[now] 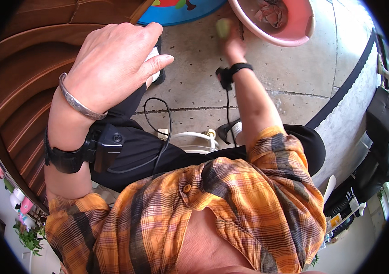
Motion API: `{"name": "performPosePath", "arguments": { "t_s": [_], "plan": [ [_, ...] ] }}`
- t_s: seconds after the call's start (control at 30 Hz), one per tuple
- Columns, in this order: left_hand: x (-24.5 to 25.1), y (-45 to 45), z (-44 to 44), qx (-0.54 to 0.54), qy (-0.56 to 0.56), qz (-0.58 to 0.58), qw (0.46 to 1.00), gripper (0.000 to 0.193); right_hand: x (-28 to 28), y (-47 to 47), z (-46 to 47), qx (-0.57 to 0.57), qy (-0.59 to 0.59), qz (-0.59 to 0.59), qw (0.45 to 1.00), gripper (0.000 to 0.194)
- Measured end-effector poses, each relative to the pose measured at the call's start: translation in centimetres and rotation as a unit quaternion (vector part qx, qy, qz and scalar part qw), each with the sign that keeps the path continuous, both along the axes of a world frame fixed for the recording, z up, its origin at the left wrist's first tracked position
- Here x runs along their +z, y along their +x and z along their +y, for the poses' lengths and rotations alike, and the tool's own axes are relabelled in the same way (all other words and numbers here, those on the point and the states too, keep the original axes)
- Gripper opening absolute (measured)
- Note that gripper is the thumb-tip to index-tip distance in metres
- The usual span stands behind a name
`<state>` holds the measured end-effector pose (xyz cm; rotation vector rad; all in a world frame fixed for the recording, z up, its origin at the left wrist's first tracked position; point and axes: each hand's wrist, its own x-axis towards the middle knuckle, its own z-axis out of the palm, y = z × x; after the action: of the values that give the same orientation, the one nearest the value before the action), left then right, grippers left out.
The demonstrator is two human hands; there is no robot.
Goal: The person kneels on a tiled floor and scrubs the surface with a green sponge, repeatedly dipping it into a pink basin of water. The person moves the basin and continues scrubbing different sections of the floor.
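Note:
My right hand (234, 48) reaches down close to the concrete floor, beside a pink plastic basin (295, 37). It grips a small pale green object (223, 28), too blurred to name more closely. In the basin's bottom lies a crumpled pinkish cloth (271, 13), in what looks like murky water. Above my left knee, my left hand (115, 63) is raised with its back to the camera and the thumb held out. Its other fingers are bent out of sight, so whatever is under them is hidden.
Slatted brown wooden furniture (33, 72) borders my left side. Ahead, a blue round item with coloured shapes (180, 15) lies near the basin. A black cable (170, 120) loops over my lap. White tubing (194, 134) shows between my legs. A black padded seat (381, 113) stands far right.

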<state>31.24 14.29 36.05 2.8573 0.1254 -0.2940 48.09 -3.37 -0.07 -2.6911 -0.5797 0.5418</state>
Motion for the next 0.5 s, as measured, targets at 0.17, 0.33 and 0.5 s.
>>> {"name": "performPosePath", "arguments": {
  "t_s": [0.17, 0.33, 0.5],
  "plan": [
    [0.4, 0.6, -0.5, 0.008, -0.001, 0.000, 1.000, 0.030, 0.6, -13.2, -2.8, 0.330, 0.028, 0.000, 0.944, 0.038],
    [0.2, 0.6, -0.7, -0.007, 0.028, -0.012, 1.000, 0.029, -0.1, -11.1, -4.3, 0.223, 0.004, -0.035, 0.974, 0.034],
    [0.4, 0.8, -1.2, -0.027, 0.027, -0.015, 0.999, 0.029, 0.6, 1.1, -5.6, 0.012, -0.158, 0.037, 0.987, 0.070]
  ]
}}
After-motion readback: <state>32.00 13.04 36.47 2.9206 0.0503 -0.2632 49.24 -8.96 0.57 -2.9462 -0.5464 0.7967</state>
